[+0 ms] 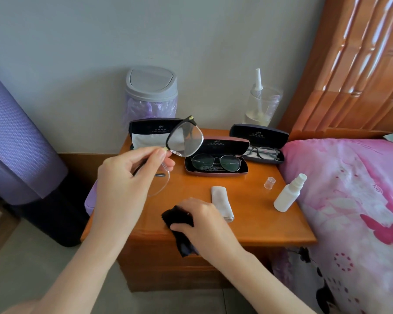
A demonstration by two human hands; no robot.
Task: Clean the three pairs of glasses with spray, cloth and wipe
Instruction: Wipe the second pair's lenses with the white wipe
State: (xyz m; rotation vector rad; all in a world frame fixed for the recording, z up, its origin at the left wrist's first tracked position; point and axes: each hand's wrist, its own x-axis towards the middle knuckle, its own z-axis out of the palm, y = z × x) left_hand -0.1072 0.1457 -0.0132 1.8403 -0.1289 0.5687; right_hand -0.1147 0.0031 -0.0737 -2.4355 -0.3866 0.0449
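My left hand (132,177) pinches a pair of black-rimmed glasses (184,139) at the bridge and holds them up above the wooden nightstand (259,223). My right hand (200,220) grips a black cloth (179,225) at the nightstand's front edge. A folded white wipe (222,202) lies just right of that hand. The white spray bottle (288,193) stands uncapped at the right edge, its clear cap (269,182) beside it. A second pair of glasses (216,163) lies in an open case, and a third pair (262,152) in another open case behind it.
An empty open case (150,132) with a grey cloth stands at the back left. A small grey bin (151,94) and a clear jar (262,105) stand against the wall. A pink-covered bed (354,200) borders the right, a purple rolled mat (16,137) the left.
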